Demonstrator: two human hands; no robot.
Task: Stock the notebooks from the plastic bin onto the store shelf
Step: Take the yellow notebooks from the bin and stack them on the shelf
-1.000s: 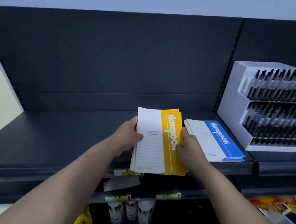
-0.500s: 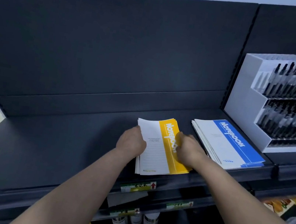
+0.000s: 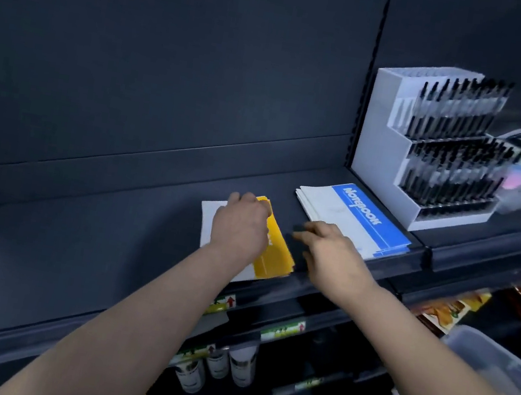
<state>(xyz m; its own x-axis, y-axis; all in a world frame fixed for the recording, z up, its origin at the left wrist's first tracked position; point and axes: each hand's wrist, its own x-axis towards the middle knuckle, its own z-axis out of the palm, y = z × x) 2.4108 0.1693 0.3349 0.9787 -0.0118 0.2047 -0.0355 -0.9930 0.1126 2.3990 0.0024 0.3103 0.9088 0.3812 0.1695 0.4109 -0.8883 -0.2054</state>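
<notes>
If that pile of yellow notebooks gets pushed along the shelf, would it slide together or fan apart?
Probably fans: the yellow notebooks are thin, separate booklets stacked loose. Their thin covers suggest they would flop if lifted by one corner. The smooth dark shelf likely lets them slide easily.

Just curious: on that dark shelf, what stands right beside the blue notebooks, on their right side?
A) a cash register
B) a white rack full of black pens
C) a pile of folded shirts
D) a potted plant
B: a white pen rack, its tiers filled with black pens, stands just right of the blue notebooks on the shelf.
</notes>
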